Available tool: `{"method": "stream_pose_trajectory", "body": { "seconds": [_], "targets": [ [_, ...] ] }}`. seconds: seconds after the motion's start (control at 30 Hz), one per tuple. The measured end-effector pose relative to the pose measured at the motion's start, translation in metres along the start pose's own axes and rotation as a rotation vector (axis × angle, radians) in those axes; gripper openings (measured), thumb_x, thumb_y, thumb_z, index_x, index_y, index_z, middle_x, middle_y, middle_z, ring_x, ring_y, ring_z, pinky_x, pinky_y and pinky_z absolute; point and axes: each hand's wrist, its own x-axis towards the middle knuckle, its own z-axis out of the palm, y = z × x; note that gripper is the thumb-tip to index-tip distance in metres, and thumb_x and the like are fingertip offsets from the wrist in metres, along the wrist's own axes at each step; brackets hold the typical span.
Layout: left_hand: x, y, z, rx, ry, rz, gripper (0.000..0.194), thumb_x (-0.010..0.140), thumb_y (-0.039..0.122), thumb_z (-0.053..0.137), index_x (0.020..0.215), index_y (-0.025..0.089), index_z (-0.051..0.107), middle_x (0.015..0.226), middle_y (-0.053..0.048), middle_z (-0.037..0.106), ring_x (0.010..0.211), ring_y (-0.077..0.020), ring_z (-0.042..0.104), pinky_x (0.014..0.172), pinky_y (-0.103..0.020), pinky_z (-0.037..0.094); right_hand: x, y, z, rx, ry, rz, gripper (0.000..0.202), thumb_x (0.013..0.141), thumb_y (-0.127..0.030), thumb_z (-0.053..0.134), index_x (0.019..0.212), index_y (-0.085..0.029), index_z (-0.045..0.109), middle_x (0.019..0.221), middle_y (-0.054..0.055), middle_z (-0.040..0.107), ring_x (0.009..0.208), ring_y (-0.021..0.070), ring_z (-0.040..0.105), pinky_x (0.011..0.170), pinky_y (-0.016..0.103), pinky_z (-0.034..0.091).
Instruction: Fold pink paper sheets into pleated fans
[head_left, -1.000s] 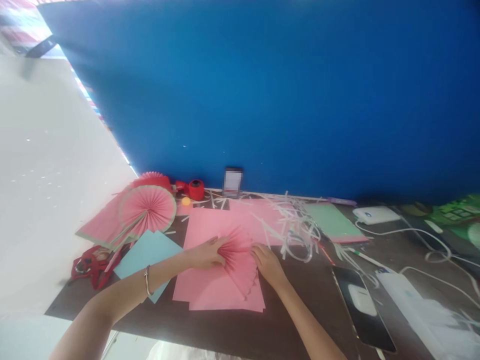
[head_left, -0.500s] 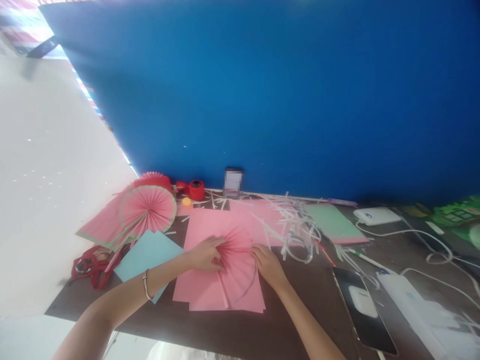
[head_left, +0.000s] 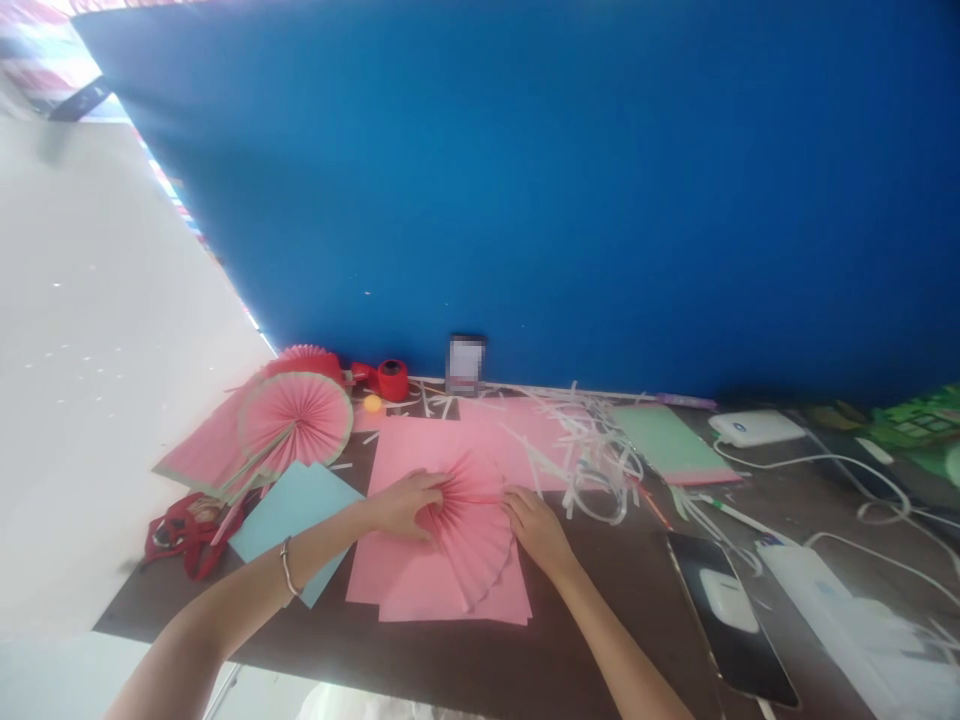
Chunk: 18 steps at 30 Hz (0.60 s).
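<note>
A pleated pink paper fan [head_left: 476, 545] lies half spread over flat pink sheets [head_left: 405, 450] in front of me. My left hand [head_left: 409, 505] grips its left side where the folds draw together, with thumb and fingers closed on the paper. At the fan's right edge, my right hand [head_left: 536, 525] pinches the folded paper between its fingertips. Part of the fan's centre is hidden by my left fingers. Left of the sheets, light blue paper [head_left: 285, 515] lies under my left forearm.
A round pink fan [head_left: 296, 420] stands at the back left, near a red tape roll [head_left: 392, 380]. White paper strips [head_left: 600, 450] are heaped right of centre, beside green paper [head_left: 671, 440]. A phone [head_left: 727, 615] with a white case on it lies at the right, among cables.
The fan's lower pleats have spread further right, and its lower left edge has swung rightward. My left fingers have shifted slightly; both hands stay on the paper.
</note>
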Motion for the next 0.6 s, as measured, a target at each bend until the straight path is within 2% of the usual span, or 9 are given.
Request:
{"method": "stream_pose_trajectory", "body": {
  "seconds": [0.13,0.2,0.27,0.33,0.43,0.53,0.6],
  "targets": [
    [-0.007,-0.002,-0.001,-0.096,0.034,-0.07,0.046,0.059,0.046,0.073,0.095,0.019,0.061,0.147,-0.007,0.015,0.134,-0.032,0.015,0.106,-0.042,0.025,0.001,-0.002,-0.002,0.023,0.0,0.0,0.027,0.09,-0.022,0.035,0.088,-0.019,0.062,0.091,0.009,0.064,0.088,0.0205,0.059,0.081,0.036,0.049],
    [-0.01,-0.002,0.0,-0.131,0.08,-0.14,0.051,0.063,0.039,0.071,0.108,0.02,0.057,0.148,-0.008,0.013,0.134,-0.0291,0.016,0.106,-0.041,0.027,0.001,-0.002,-0.003,0.037,-0.003,0.0,0.026,0.09,-0.022,0.036,0.087,-0.02,0.062,0.091,0.008,0.064,0.089,0.0206,0.06,0.083,0.036,0.048],
    [-0.011,-0.004,0.002,-0.145,0.129,-0.19,0.06,0.068,0.033,0.069,0.122,0.02,0.047,0.147,-0.011,0.017,0.133,-0.0265,0.021,0.106,-0.04,0.028,0.001,-0.003,-0.005,0.053,-0.001,0.01,0.025,0.09,-0.023,0.037,0.087,-0.02,0.062,0.09,0.008,0.064,0.089,0.0207,0.06,0.083,0.037,0.049],
    [-0.011,-0.005,0.002,-0.145,0.156,-0.21,0.063,0.071,0.031,0.067,0.128,0.021,0.042,0.145,-0.011,0.021,0.132,-0.0255,0.024,0.106,-0.04,0.028,0.001,-0.003,-0.007,0.069,0.008,0.031,0.025,0.09,-0.023,0.037,0.088,-0.02,0.062,0.091,0.008,0.064,0.088,0.0206,0.06,0.082,0.037,0.049],
    [-0.008,-0.007,0.002,-0.177,0.177,-0.209,0.055,0.071,0.031,0.067,0.123,0.022,0.049,0.14,-0.011,0.034,0.128,-0.0257,0.032,0.105,-0.041,0.029,0.003,-0.005,-0.01,0.092,0.023,0.059,0.025,0.089,-0.022,0.036,0.089,-0.02,0.061,0.093,0.008,0.064,0.088,0.0197,0.061,0.081,0.035,0.05],
    [-0.003,-0.005,0.001,-0.308,0.267,-0.219,0.051,0.07,0.032,0.069,0.117,0.021,0.054,0.13,-0.011,0.047,0.12,-0.0262,0.043,0.103,-0.042,0.033,0.008,-0.01,-0.017,0.152,0.053,0.105,0.023,0.089,-0.023,0.038,0.088,-0.021,0.06,0.095,0.008,0.063,0.088,0.0189,0.061,0.081,0.034,0.05],
    [0.0,-0.002,0.002,-0.457,0.343,-0.273,0.049,0.069,0.035,0.069,0.114,0.02,0.054,0.123,-0.012,0.052,0.111,-0.0256,0.05,0.096,-0.041,0.039,0.013,-0.015,-0.022,0.206,0.083,0.145,0.021,0.088,-0.025,0.04,0.088,-0.021,0.06,0.098,0.008,0.062,0.091,0.0194,0.061,0.083,0.034,0.049]
  ]
}}
